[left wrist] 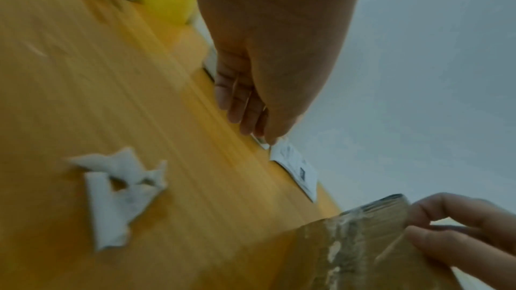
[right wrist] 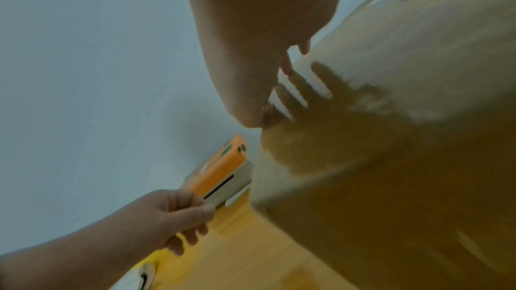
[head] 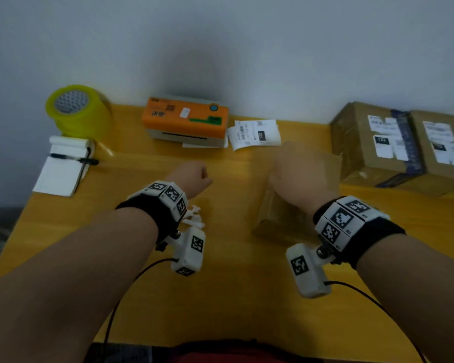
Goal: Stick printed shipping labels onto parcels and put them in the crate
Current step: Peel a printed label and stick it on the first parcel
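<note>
Right hand (head: 296, 171) clamps the cardboard parcel (head: 281, 218) at centre right by its far edge. Held one-handed, it may tip or slip, since the left hand (head: 194, 176) is curled, empty and gives no support.

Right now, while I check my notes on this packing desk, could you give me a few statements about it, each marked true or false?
1. The yellow tape roll stands at the far left of the table. True.
2. The near parcel already carries a label. False: no label shows on it. The labelled parcels stand at the far right.
3. A pen lies across the notepad. True.
4. The printed labels lie left of the printer. False: they lie just right of it.
5. Torn white paper scraps lie on the table. True.
</note>
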